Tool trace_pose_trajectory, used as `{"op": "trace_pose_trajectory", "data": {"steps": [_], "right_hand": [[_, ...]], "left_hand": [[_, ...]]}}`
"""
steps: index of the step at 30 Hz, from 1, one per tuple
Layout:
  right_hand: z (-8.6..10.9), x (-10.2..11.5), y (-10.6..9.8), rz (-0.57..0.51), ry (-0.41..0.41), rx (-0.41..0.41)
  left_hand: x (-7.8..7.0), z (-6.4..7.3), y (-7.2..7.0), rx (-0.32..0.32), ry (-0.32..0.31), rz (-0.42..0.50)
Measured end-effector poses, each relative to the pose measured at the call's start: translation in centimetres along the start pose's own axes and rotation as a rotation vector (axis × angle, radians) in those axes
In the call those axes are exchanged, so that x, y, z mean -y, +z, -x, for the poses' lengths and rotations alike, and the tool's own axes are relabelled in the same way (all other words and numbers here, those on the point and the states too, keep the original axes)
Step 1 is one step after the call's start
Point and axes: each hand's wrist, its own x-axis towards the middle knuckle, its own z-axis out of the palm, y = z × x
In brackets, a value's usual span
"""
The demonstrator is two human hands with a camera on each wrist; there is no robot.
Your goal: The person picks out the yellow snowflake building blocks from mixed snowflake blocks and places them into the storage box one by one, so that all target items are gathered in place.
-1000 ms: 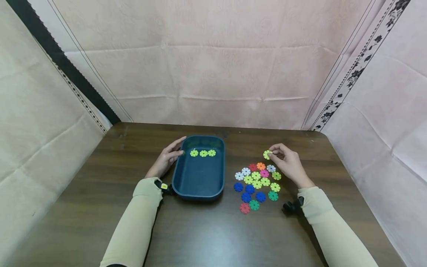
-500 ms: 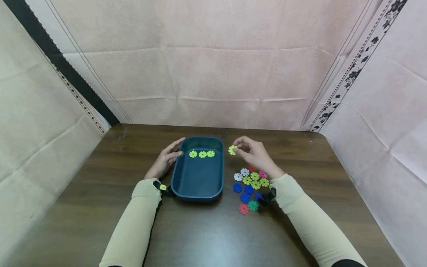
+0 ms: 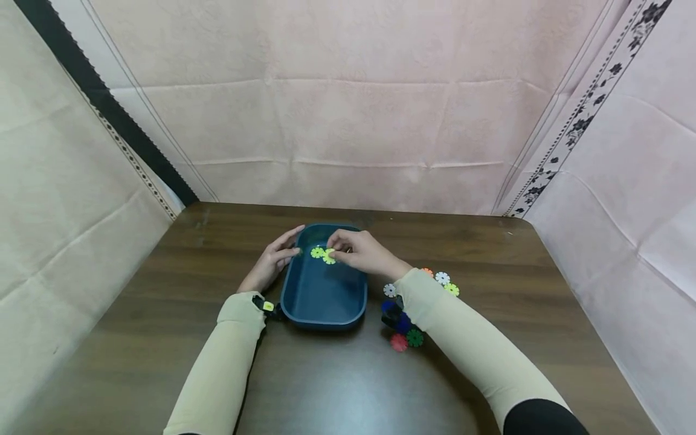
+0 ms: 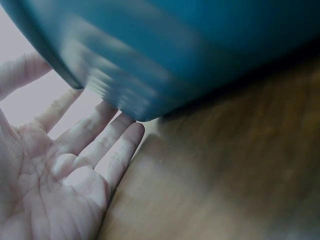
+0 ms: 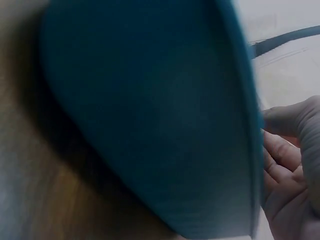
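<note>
My left hand (image 3: 270,260) lies along the left side of a dark teal tray (image 3: 325,302), its thumb at the rim. In the left wrist view its straight, spread fingers (image 4: 82,132) touch the outer wall. Inside the tray's far part, my right hand (image 3: 361,251) pinches a yellow-green, notched flower-shaped disc (image 3: 328,260) between thumb and fingertips. Another yellow-green disc (image 3: 317,252) lies to its left; the rest of that row is partly hidden by the hand. The right wrist view shows the tray wall (image 5: 150,120) covering the fingertips.
Right of the tray, several loose discs lie on the brown wooden table (image 3: 293,380), partly under the right forearm: a white disc (image 3: 443,278), a green disc (image 3: 415,337) and a red disc (image 3: 399,342) show. Pale cloth (image 3: 348,121) hangs behind.
My right hand has carried the yellow-green disc leftward from the loose discs, past the tray's right rim and into the tray. The left hand and the tray stay in place.
</note>
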Motion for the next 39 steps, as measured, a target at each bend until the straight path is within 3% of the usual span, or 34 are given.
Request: {"op": "trace_pose_trajectory", "data": {"steps": [5, 14, 21, 32, 39], "right_hand": [[-1.2, -0.6, 0.9, -0.033, 0.058, 0.066], [-2.8, -1.0, 1.0, 0.118, 0.064, 0.187], [-3.2, -0.6, 1.5, 0.139, 0.096, 0.244], [-3.5, -1.1, 2.6, 0.195, 0.058, 0.228], [-3.5, -1.2, 2.6, 0.127, -0.058, 0.148]], "left_hand": [[0.0, 0.0, 0.4, 0.006, 0.009, -0.012], [-0.5, -0.3, 0.2, 0.003, 0.013, -0.005], [-0.2, -0.3, 0.1, 0.01, 0.005, -0.005], [-0.3, -0.1, 0.2, 0.009, -0.004, -0.004], [0.0, -0.1, 0.0, 0.011, -0.002, -0.004]]}}
